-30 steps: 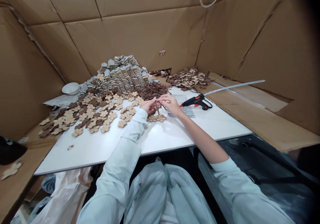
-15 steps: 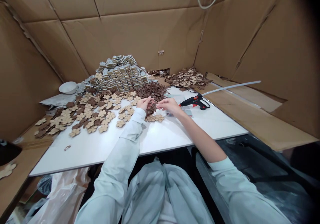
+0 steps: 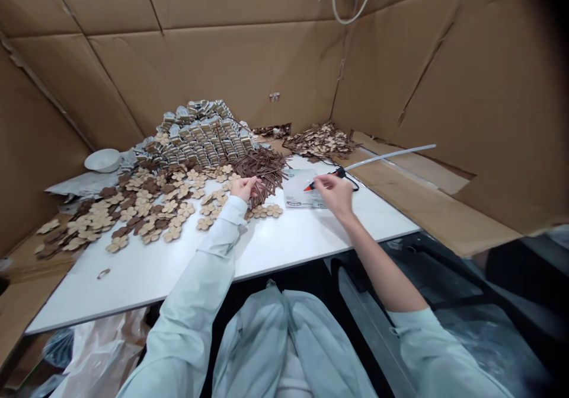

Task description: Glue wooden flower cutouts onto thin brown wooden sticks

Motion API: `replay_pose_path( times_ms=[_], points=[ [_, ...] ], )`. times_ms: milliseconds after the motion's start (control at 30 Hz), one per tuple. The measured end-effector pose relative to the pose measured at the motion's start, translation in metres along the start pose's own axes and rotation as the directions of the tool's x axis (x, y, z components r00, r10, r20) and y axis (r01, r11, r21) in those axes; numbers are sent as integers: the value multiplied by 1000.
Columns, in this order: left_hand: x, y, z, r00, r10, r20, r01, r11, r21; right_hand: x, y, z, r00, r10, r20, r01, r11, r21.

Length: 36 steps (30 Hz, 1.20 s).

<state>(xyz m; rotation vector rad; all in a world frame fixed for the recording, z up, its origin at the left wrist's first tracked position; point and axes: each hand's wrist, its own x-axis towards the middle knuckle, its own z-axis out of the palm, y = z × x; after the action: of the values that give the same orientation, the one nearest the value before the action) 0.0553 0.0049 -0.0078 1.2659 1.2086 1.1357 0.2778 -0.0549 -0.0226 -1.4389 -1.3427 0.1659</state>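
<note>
My left hand (image 3: 246,188) is closed around a bunch of thin dark brown wooden sticks (image 3: 262,171), at the front of their heap. My right hand (image 3: 333,193) grips a black hot glue gun (image 3: 320,183), covering most of its body. Its orange nozzle points left, above a white printed sheet (image 3: 300,195). Several pale and dark wooden flower cut-outs (image 3: 146,208) lie spread to the left of my left hand. A short row of pale flowers (image 3: 267,210) sits just beyond my left wrist.
A large stack of small silver-and-tan packets (image 3: 200,137) rises behind the flowers, with a white bowl (image 3: 102,161) to its left. Another flower heap (image 3: 320,142) lies at the back right. A white table (image 3: 284,250) stands within cardboard walls (image 3: 222,72).
My right hand has moved right from the sticks and taken hold of the glue gun, lifting and turning it. My left hand stays at the sticks. The view has shifted slightly.
</note>
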Motion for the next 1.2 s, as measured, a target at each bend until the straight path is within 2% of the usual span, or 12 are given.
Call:
replay_pose_path(
  times_ms=[67,133,233,300,367,500,633,700,867,1000,1100,1200],
  points=[
    [-1,-3,-7,999,23,39,-23,1000,4,3,18,-23,956,15,-293,-62,987,-151],
    [-3,-6,-16,993,13,119,-14,1000,5,10,36,-36,929,30,-368,-132,958,-255],
    [-8,-7,-28,952,-38,304,28,999,38,22,55,-35,988,135,-81,-155,920,-359],
    [-11,-7,-34,924,-35,380,3,996,86,27,64,-27,973,186,136,-117,909,-401],
    [-15,-8,-38,912,-2,410,-70,984,161,29,71,-21,964,148,223,-45,912,-408],
    [-25,-10,-45,893,147,425,-321,870,375,30,79,-23,974,63,216,8,949,-314],
    [-38,-12,-53,828,295,476,-544,624,561,31,67,-32,990,144,11,-137,959,-247],
    [-44,-16,-53,784,351,512,-619,496,608,31,53,-29,990,141,-2,-137,960,-246],
    [-48,-34,-35,546,467,695,-834,226,503,24,22,-3,958,-16,288,112,941,-320],
    [-45,-49,-22,480,434,763,-869,120,479,19,15,14,872,-195,449,377,852,-363],
    [-42,-55,-20,443,428,788,-891,112,441,17,14,20,849,-230,475,438,809,-392],
    [-41,-57,-21,436,430,790,-895,113,432,15,13,20,833,-251,493,472,786,-398]
  ],
)
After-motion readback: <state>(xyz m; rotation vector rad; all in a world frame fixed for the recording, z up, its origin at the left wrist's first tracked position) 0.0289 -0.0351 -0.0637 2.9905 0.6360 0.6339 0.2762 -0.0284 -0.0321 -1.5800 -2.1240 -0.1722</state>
